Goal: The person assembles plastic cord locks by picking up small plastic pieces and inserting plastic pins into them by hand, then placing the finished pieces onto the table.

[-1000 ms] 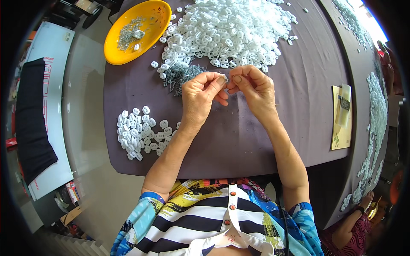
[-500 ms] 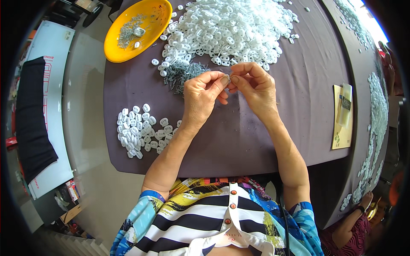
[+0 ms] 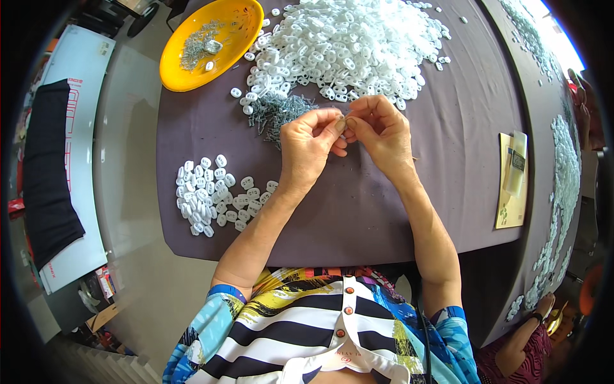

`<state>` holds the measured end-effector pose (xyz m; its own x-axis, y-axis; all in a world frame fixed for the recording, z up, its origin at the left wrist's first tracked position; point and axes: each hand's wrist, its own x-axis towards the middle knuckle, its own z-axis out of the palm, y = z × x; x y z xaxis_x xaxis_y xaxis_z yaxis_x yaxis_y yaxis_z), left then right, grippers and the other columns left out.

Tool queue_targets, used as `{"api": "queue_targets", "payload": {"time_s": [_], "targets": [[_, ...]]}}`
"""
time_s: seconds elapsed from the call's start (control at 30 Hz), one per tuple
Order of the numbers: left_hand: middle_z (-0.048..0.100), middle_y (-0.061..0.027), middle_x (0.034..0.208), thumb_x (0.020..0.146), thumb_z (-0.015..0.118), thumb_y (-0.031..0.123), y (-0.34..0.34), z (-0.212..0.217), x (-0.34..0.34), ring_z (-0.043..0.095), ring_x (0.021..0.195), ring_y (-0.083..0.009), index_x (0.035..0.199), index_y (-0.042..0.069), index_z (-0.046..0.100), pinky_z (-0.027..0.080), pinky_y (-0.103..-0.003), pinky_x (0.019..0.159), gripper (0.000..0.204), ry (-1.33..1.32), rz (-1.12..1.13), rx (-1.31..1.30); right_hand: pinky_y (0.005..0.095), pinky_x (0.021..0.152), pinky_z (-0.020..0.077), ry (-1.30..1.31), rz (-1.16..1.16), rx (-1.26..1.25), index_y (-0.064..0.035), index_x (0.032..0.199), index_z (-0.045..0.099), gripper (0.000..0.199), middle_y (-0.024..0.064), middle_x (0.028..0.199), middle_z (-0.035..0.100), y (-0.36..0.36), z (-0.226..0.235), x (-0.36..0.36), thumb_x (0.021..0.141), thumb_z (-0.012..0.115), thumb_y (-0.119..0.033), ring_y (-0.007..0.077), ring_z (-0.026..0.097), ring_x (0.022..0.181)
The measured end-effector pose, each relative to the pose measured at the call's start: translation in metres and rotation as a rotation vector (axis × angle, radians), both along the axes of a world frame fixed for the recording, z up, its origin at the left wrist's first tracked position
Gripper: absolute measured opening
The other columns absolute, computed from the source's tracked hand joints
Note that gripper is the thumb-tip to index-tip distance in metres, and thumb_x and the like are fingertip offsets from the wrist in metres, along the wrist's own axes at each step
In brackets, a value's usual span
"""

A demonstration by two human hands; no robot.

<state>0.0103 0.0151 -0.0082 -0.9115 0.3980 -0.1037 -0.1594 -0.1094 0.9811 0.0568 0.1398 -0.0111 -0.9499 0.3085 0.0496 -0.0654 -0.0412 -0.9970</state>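
A person's left hand (image 3: 311,144) and right hand (image 3: 377,131) meet fingertip to fingertip above a dark purple tablecloth (image 3: 448,160), pinching a small piece (image 3: 343,123) between them; it is almost wholly hidden by the fingers, so its kind cannot be told, though it sits just in front of the big heap of white plastic parts (image 3: 345,45) and beside a scatter of small metal pins (image 3: 275,112); the likeliest slip, by the look of it, is the tiny piece squirting out of so narrow a pinch and vanishing among the loose pins, or dropping off the table's near edge; a nudge of the left wrist could also disturb the smaller pile of white parts (image 3: 211,195) lying near that forearm; both forearms rise from the lower edge and converge, wrists lifted off the cloth, thumbs and forefingers closed tight, the remaining fingers curled loosely; an orange dish (image 3: 185,70) holding more pins stands well off to the left.
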Motion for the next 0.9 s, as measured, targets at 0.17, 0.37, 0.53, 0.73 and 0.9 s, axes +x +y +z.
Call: {"api": "queue_targets", "payload": {"time_s": [0.17, 0.37, 0.53, 0.73, 0.9], "targets": [[0.062, -0.0061, 0.07, 0.082, 0.059, 0.005, 0.001, -0.006, 0.0, 0.059, 0.056, -0.0083, 0.087, -0.004, 0.06, 0.052, -0.021, 0.048, 0.011, -0.026, -0.038, 0.037, 0.0214, 0.061, 0.0504, -0.027, -0.009, 0.034, -0.0004, 0.093, 0.053, 0.015, 0.0046, 0.08, 0.06, 0.006, 0.001, 0.001, 0.08, 0.056, 0.006, 0.0084, 0.058, 0.071], [0.06, -0.0064, 0.069, 0.083, 0.057, 0.005, -0.004, -0.005, -0.008, 0.059, 0.056, -0.0093, 0.084, -0.003, 0.059, 0.052, -0.023, 0.047, 0.008, -0.099, -0.023, 0.091, 0.0217, 0.059, 0.0501, -0.04, -0.011, 0.008, -0.001, 0.095, 0.057, 0.015, 0.0037, 0.08, 0.062, 0.004, 0.006, -0.002, 0.08, 0.059, 0.002, 0.0077, 0.058, 0.068], [0.06, -0.008, 0.073, 0.084, 0.057, 0.008, -0.015, 0.0, -0.024, 0.059, 0.057, -0.0117, 0.087, -0.001, 0.058, 0.053, -0.025, 0.049, 0.01, -0.106, 0.043, 0.189, 0.0201, 0.057, 0.0455, -0.168, -0.157, 0.333, -0.0034, 0.092, 0.061, 0.013, 0.0012, 0.079, 0.062, 0.023, 0.004, -0.005, 0.08, 0.061, -0.004, 0.0063, 0.056, 0.066], [0.059, -0.0058, 0.069, 0.083, 0.057, 0.008, -0.017, 0.001, -0.026, 0.057, 0.052, -0.0101, 0.082, -0.001, 0.059, 0.051, -0.024, 0.045, 0.009, -0.132, 0.085, 0.237, 0.0263, 0.056, 0.0444, 0.016, -0.137, 0.773, -0.0024, 0.085, 0.061, 0.009, 0.0084, 0.074, 0.06, 0.021, 0.011, -0.025, 0.076, 0.06, -0.002, 0.0146, 0.057, 0.061], [0.059, -0.0058, 0.068, 0.082, 0.059, 0.009, -0.019, 0.005, -0.025, 0.056, 0.051, -0.0097, 0.082, 0.0, 0.06, 0.049, -0.022, 0.043, 0.009, -0.186, 0.093, 0.25, 0.0311, 0.061, 0.046, 0.02, -0.211, 1.066, -0.005, 0.084, 0.062, 0.011, 0.0088, 0.076, 0.059, 0.024, 0.01, -0.046, 0.073, 0.062, -0.006, 0.0215, 0.059, 0.067]]}}
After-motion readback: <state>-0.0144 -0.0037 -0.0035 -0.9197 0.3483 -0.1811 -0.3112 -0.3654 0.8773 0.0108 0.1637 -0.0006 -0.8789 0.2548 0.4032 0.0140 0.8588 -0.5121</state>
